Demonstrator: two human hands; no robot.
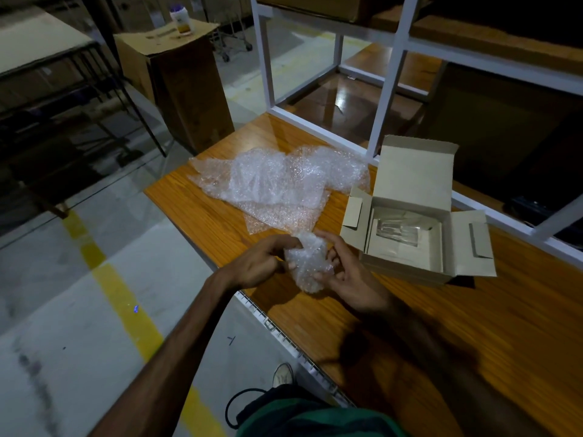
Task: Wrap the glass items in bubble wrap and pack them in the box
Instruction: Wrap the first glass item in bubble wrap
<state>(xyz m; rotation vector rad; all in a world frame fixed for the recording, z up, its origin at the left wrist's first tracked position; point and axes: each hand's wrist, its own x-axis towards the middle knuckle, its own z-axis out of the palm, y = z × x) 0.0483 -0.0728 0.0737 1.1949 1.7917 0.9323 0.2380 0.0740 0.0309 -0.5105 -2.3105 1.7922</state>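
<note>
Wooden table (410, 310) held loose bubble wrap (277, 181) at the back. Near its front edge, the left hand (258, 263) and right hand (350, 279) both gripped a wrapped bundle (307, 263) between curled fingers. Just right stood the open box (419, 216), something clear inside.

Bubble-wrapped bundle (307, 263) held above table edge; open box (416, 216) right, glass inside.

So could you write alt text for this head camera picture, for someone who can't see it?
A person's left hand and right hand hold a bubble-wrapped bundle over a wooden table. To the right sits an open cardboard box with a clear item inside; loose bubble wrap lies behind.
</note>
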